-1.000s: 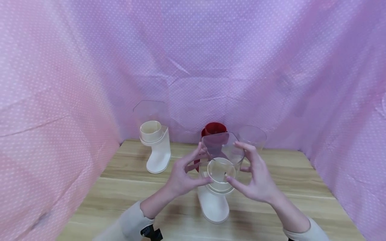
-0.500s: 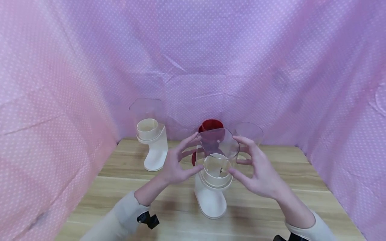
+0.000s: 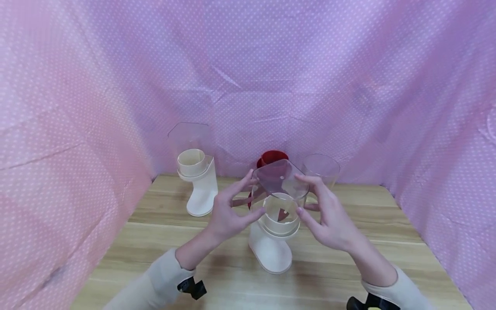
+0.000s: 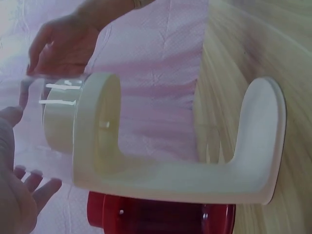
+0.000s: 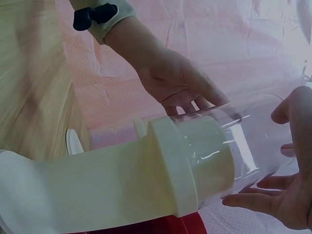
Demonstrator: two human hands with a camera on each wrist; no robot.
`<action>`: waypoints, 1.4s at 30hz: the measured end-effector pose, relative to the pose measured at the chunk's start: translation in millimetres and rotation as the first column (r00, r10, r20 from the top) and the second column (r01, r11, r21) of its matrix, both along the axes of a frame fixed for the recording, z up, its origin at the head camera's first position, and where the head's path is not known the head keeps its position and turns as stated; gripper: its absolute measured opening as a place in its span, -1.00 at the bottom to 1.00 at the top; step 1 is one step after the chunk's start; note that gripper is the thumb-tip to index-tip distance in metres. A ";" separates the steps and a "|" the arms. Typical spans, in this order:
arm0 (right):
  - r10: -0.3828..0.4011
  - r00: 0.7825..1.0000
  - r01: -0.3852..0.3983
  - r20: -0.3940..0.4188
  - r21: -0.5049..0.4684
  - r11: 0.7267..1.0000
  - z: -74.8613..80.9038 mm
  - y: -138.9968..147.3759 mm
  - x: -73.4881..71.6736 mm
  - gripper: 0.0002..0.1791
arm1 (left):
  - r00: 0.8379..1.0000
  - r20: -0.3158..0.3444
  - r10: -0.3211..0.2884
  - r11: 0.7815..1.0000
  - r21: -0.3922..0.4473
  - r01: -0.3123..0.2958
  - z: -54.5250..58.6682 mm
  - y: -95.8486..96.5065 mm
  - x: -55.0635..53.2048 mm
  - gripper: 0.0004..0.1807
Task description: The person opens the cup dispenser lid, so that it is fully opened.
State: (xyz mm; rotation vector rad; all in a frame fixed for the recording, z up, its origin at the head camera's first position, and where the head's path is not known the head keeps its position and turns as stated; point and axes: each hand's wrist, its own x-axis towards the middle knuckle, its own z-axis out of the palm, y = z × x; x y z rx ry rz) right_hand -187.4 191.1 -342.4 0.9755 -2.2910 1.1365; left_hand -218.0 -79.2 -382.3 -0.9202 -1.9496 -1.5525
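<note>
A white C-shaped stand (image 3: 271, 254) stands upright on the table, with a cream cup-like collar (image 3: 280, 226) in its top ring. Around this collar and rising above it is a clear plastic canister (image 5: 248, 141) with an angular rim. My left hand (image 3: 228, 213) holds the canister's left side, thumb in front and fingers spread behind. My right hand (image 3: 329, 215) grips the opposite side, index fingertip near the rim and thumb low in front. A dark red wedge (image 3: 283, 214) shows through the bottom of the collar.
Back left, a second white stand (image 3: 203, 196) carries a cream collar and a clear canister (image 3: 190, 134). A red stand (image 3: 274, 157) is partly hidden behind the canister. Another clear canister (image 3: 320, 163) stands back right on the wooden table (image 3: 360, 241), before a pink dotted cloth (image 3: 248, 77).
The clear canister has turned between my hands, its rim corner shifting toward the back. The dark red wedge in the collar has become larger. My fingers have shifted on the canister's sides.
</note>
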 end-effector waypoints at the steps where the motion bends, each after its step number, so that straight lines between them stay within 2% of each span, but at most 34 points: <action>1: 0.003 1.000 -0.003 -0.003 0.005 1.000 -1.1 0.3 -1.2 -0.22 | 1.000 -0.005 0.020 1.000 0.001 -0.020 -0.7 1.3 2.2 0.02; 7: 0.041 0.999 -0.040 -0.011 0.053 0.998 -1.5 1.0 -6.6 -0.16 | 0.993 -0.042 0.110 0.994 0.022 -0.110 -4.8 8.5 7.8 0.06; 10: 0.017 1.000 -0.015 -0.022 0.080 0.997 0.2 1.3 -4.0 -0.08 | 0.992 -0.048 0.118 0.993 0.012 -0.118 -9.1 11.5 5.4 0.04; 13: -0.027 0.998 0.031 -0.048 0.094 0.995 0.5 0.5 3.1 -0.02 | 0.996 -0.035 0.082 0.997 -0.011 -0.082 -14.7 12.7 2.5 0.00; 15: -0.056 0.997 0.061 -0.056 0.093 0.994 0.1 -0.7 8.9 -0.01 | 0.999 -0.022 0.026 0.999 -0.020 -0.027 -17.7 12.6 0.4 -0.03; 18: -0.068 0.997 0.071 -0.046 0.071 0.995 -1.1 -3.0 16.0 -0.02 | 0.998 -0.010 -0.063 0.998 -0.024 0.063 -19.8 12.9 -2.0 -0.04; 21: -0.066 0.997 0.067 -0.025 0.049 0.997 -2.7 -5.0 18.8 -0.04 | 0.995 0.002 -0.096 0.995 -0.035 0.096 -20.5 13.2 -2.7 -0.03; 24: -0.062 0.998 0.063 -0.013 0.033 0.998 -4.4 -6.2 17.8 -0.07 | 0.998 0.018 -0.053 0.997 -0.050 0.054 -21.3 14.0 -0.6 -0.04; 28: -0.059 0.998 0.059 -0.008 0.012 0.998 -6.4 -6.4 14.7 -0.11 | 0.999 0.036 0.039 0.998 -0.060 -0.037 -21.2 18.1 6.7 -0.04; 33: -0.029 0.999 0.029 -0.016 -0.012 1.000 -10.3 -5.9 10.4 -0.09 | 0.988 0.054 0.145 0.988 -0.067 -0.141 -19.9 25.1 21.4 -0.04; 37: 0.003 1.000 -0.003 0.001 -0.001 1.000 -11.7 -4.8 6.0 -0.06 | 0.977 0.036 0.210 0.973 -0.101 -0.206 -20.8 26.8 28.2 -0.05; 40: 0.009 1.000 -0.009 0.024 -0.003 1.000 -13.9 -2.8 4.4 -0.04 | 0.979 0.034 0.202 0.975 -0.102 -0.197 -21.9 25.1 28.6 -0.03; 42: 0.008 0.999 -0.007 0.031 -0.021 1.000 -16.9 -1.2 5.3 -0.05 | 0.986 0.033 0.163 0.983 -0.088 -0.159 -23.2 23.1 27.0 0.00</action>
